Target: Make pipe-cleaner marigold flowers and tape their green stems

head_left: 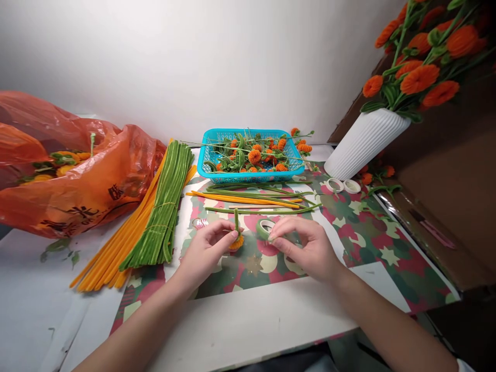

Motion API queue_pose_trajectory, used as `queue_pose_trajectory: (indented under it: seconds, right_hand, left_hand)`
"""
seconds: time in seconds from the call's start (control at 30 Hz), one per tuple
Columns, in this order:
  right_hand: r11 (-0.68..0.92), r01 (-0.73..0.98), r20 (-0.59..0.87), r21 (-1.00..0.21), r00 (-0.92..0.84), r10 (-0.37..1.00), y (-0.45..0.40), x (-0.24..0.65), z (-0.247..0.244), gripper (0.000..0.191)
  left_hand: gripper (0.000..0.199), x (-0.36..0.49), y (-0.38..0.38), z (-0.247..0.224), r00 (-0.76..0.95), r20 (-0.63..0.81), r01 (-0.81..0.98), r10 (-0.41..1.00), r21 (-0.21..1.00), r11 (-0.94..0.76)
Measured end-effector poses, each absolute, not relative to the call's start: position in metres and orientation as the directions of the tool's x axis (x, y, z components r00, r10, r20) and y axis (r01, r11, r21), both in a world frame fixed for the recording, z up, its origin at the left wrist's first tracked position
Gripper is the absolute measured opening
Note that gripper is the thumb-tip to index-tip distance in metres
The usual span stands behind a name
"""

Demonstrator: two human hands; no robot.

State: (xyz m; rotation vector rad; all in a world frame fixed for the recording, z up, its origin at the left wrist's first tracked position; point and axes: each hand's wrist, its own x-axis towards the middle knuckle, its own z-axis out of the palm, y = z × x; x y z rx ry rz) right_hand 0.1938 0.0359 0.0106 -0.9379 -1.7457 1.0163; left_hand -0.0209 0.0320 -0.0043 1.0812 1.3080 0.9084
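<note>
My left hand point(211, 247) pinches a small yellow-orange flower point(236, 243) whose short green stem point(236, 219) points up. To its right, my right hand point(302, 244) has thumb and forefinger closed at the edge of a roll of green tape point(263, 228). Behind both hands, loose green stems point(263, 211) and orange stems point(248, 199) lie across the patterned cloth point(248, 268). Farther back, a blue basket point(250, 177) holds green pieces and several orange flowers.
An orange plastic bag point(89, 191) and bundles of green point(160, 206) and orange point(112, 248) stems lie left. At right are a tilted white vase point(364, 142) of orange flowers, two white tape rolls point(352, 186) and a pink-handled tool point(437, 233).
</note>
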Motion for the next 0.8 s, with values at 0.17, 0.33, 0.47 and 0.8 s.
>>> queue_pose_trajectory:
  seconds: [0.17, 0.33, 0.47, 0.8]
  right_hand:
    - [0.311, 0.176, 0.236, -0.934, -0.353, 0.906, 0.034, 0.189, 0.008, 0.006]
    - [0.327, 0.225, 0.202, -0.918, -0.444, 0.873, 0.032, 0.179, 0.004, 0.01]
    - [0.389, 0.282, 0.252, -0.877, -0.42, 0.872, 0.031, 0.177, 0.004, 0.011]
    - [0.428, 0.412, 0.297, -0.804, -0.345, 0.89, 0.031, 0.174, 0.001, 0.012]
  left_hand:
    - [0.024, -0.019, 0.03, -0.001, 0.136, -0.333, 0.018, 0.933, 0.943, 0.334]
    - [0.021, -0.015, 0.026, -0.001, 0.27, -0.28, -0.096, 0.921, 0.944, 0.315]
    - [0.02, -0.011, 0.024, -0.002, 0.264, -0.263, -0.129, 0.928, 0.944, 0.305]
    - [0.017, -0.012, 0.022, 0.0, 0.221, -0.288, -0.044, 0.932, 0.951, 0.305]
